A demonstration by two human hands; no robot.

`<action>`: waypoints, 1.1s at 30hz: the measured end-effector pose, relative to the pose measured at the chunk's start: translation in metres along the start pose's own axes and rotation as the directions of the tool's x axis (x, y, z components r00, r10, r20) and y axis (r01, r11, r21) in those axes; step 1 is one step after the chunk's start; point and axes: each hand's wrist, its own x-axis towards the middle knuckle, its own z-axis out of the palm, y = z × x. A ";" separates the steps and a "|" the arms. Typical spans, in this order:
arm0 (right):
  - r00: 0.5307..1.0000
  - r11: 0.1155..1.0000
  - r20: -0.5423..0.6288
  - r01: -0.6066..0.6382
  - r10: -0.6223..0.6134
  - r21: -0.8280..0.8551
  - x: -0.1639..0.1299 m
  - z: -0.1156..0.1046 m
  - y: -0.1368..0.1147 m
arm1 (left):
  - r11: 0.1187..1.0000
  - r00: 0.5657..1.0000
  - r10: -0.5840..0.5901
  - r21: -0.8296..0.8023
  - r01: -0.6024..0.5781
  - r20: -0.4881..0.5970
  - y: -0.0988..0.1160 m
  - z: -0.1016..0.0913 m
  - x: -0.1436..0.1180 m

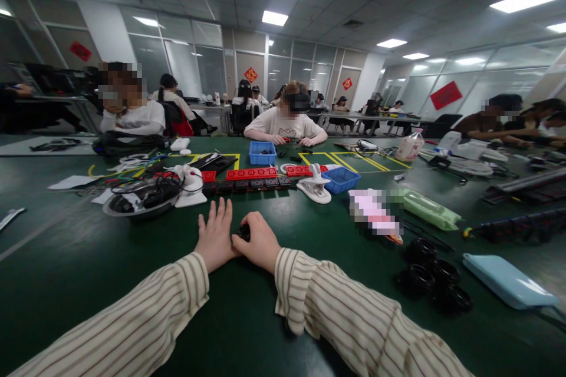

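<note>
The right hand is curled shut around a small black part, which sits on the green table between the two hands and is mostly hidden. The left hand lies flat beside it, fingers spread, holding nothing and touching the right hand. Beyond them lies a row of red and black power strips, with a white clamp and a blue basket to the right. Black rings lie well off to the right.

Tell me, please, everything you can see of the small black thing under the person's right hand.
The small black thing shows only a dark, rounded edge; its material and shape cannot be told. It lies on the green table, mostly covered by the curled right hand, and sits against the flat left hand beside it.
</note>
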 end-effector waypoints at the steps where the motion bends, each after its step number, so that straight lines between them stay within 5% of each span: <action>1: 1.000 1.000 -0.010 0.008 -0.008 0.013 0.001 0.001 0.002 | 1.000 1.000 -0.006 0.010 0.006 -0.004 0.001 0.001 0.002; 6: 0.997 0.997 -0.053 0.050 -0.047 0.053 0.006 0.003 0.011 | 0.999 0.999 -0.021 0.025 0.020 0.035 0.005 0.002 0.014; 12: 0.997 0.997 -0.035 0.068 -0.067 0.040 0.014 0.007 0.014 | 0.994 0.962 0.110 -0.004 -0.113 0.248 0.005 0.006 0.031; 17: 1.000 1.000 -0.006 0.027 -0.028 -0.014 0.019 0.009 0.013 | 0.990 0.947 0.142 -0.058 -0.130 0.290 0.003 0.008 0.035; 26: 0.992 0.996 -0.123 -0.027 0.016 -0.089 0.017 0.004 0.014 | 0.978 0.979 0.161 -0.154 -0.141 0.125 0.003 0.007 0.027; 30: 0.996 0.998 -0.089 -0.008 0.003 -0.055 0.017 0.001 0.015 | 0.974 0.991 0.119 -0.202 -0.104 0.062 -0.001 0.009 0.031; 33: 0.999 0.999 -0.034 0.038 -0.038 -0.017 0.017 -0.002 0.014 | 0.930 0.973 0.219 -0.317 -0.186 0.072 -0.009 0.012 0.035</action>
